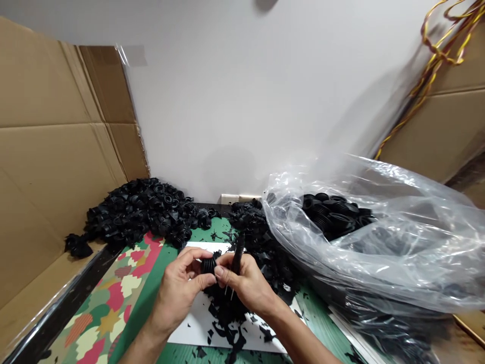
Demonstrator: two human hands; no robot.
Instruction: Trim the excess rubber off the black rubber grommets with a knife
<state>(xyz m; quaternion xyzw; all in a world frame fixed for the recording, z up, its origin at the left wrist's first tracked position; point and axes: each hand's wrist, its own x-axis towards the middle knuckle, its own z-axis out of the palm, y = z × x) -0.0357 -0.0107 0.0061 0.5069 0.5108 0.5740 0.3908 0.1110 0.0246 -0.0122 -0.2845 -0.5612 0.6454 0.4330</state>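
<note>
Between thumb and fingers, my left hand [178,283] is closed on a small black ribbed bellows [208,266], probably rubber. My right hand [250,283] touches the bellows' right side with thumb and index finger. Tucked in that same hand is a pair of black tweezers [238,252], its thin pale tips pointing down below the palm. Torn black scraps [229,308] lie under both hands on a white sheet [189,331]. The fingers partly cover the bellows.
A heap of black ribbed pieces [136,212] stands at the back left by a cardboard panel [56,126]. More scraps [265,237] pile up behind my right hand. On the right, a clear plastic bag [397,273] holds bellows [333,217]. Twisted yellow-brown wires [428,81] hang above it.
</note>
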